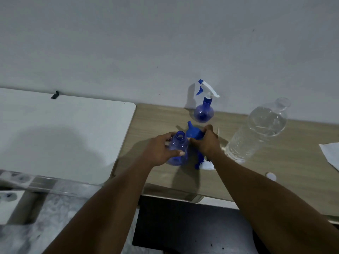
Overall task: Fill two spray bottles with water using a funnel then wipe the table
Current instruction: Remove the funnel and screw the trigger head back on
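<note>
Spray bottle (179, 143) gripped by left hand (159, 151); right hand (207, 143) grips funnel (194, 133).

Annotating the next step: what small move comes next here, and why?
Probably the right hand lifts the funnel, turns it spout-down and seats it in the neck of the open spray bottle. The left hand holds that bottle upright, its trigger head lies off on the table, and the water bottle stands uncapped, so only the funnel is missing before pouring.
</note>
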Action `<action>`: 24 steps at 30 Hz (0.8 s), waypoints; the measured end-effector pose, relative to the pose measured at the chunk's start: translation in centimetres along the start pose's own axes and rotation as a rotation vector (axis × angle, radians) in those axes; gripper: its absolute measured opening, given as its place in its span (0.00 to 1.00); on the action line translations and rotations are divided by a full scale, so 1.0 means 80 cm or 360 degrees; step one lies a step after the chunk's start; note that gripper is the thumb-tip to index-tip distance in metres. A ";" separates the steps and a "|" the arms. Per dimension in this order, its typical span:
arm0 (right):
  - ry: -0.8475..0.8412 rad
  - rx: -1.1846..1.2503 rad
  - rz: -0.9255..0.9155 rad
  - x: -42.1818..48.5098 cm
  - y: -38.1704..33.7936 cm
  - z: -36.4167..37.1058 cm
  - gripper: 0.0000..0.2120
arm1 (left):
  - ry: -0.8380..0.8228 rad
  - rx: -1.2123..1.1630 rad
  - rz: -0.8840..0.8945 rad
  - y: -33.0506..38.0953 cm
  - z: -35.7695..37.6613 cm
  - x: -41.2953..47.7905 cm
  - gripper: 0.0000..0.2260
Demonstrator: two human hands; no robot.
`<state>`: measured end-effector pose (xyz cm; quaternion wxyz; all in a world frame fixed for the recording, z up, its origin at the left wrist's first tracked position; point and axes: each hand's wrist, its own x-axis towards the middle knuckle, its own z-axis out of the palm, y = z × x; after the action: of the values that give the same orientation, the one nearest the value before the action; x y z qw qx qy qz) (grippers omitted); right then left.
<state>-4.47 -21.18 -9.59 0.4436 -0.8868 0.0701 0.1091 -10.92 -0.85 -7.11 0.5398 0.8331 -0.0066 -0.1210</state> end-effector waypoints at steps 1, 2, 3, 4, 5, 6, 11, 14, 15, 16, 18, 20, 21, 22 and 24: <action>-0.0026 -0.0038 -0.0004 0.002 0.001 0.002 0.26 | -0.0007 -0.0003 -0.0006 -0.001 0.000 0.000 0.29; -0.0050 -0.0092 -0.0004 0.004 0.002 0.002 0.27 | -0.0008 -0.0011 -0.0011 0.000 0.000 -0.001 0.29; -0.0066 -0.0146 -0.0019 0.005 0.004 0.001 0.27 | -0.0001 -0.0012 -0.0011 -0.001 0.000 0.000 0.30; -0.0064 -0.0231 -0.0037 0.004 0.005 -0.001 0.27 | 0.0011 -0.0011 -0.0005 -0.002 0.000 0.001 0.31; -0.0043 -0.0334 -0.0071 0.001 0.007 -0.005 0.27 | 0.0018 0.0006 0.0007 -0.003 0.000 0.001 0.33; -0.0007 -0.0446 -0.0110 -0.005 0.009 -0.009 0.26 | 0.0023 0.0023 0.0020 -0.004 0.000 0.001 0.33; -0.0007 -0.0802 -0.0509 -0.059 0.057 -0.023 0.24 | 0.0013 0.0022 0.0052 -0.007 0.002 0.003 0.31; -0.0082 -0.0970 -0.0607 -0.080 0.092 -0.018 0.25 | 0.0015 0.0047 0.0056 -0.007 0.002 0.003 0.31; -0.0074 -0.0992 -0.0621 -0.082 0.101 -0.015 0.25 | 0.0016 0.0040 0.0056 -0.007 0.002 0.004 0.30; -0.0077 -0.0992 -0.0627 -0.082 0.105 -0.013 0.24 | 0.0019 0.0030 0.0058 -0.007 0.002 0.004 0.30; -0.0121 -0.1018 -0.0684 -0.084 0.104 -0.013 0.19 | 0.0037 0.0024 0.0060 -0.006 0.004 0.003 0.30; -0.0094 -0.1021 -0.0822 -0.086 0.100 -0.017 0.17 | 0.0044 0.0023 0.0051 -0.007 0.005 0.002 0.30; -0.0032 -0.0976 -0.0888 -0.088 0.095 -0.021 0.17 | 0.0044 0.0036 0.0051 -0.008 0.006 0.002 0.30; 0.0067 -0.0911 -0.0951 -0.090 0.085 -0.027 0.17 | 0.0048 0.0049 0.0058 -0.008 0.006 0.001 0.31; 0.0311 -0.0750 -0.1074 -0.091 0.055 -0.040 0.15 | 0.0048 0.0053 0.0068 -0.007 0.006 0.000 0.31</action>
<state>-12.08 -26.20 -9.24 0.2309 -0.9433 -0.2093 -0.1140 -11.07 -1.07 -7.83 0.5282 0.8434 -0.0182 -0.0966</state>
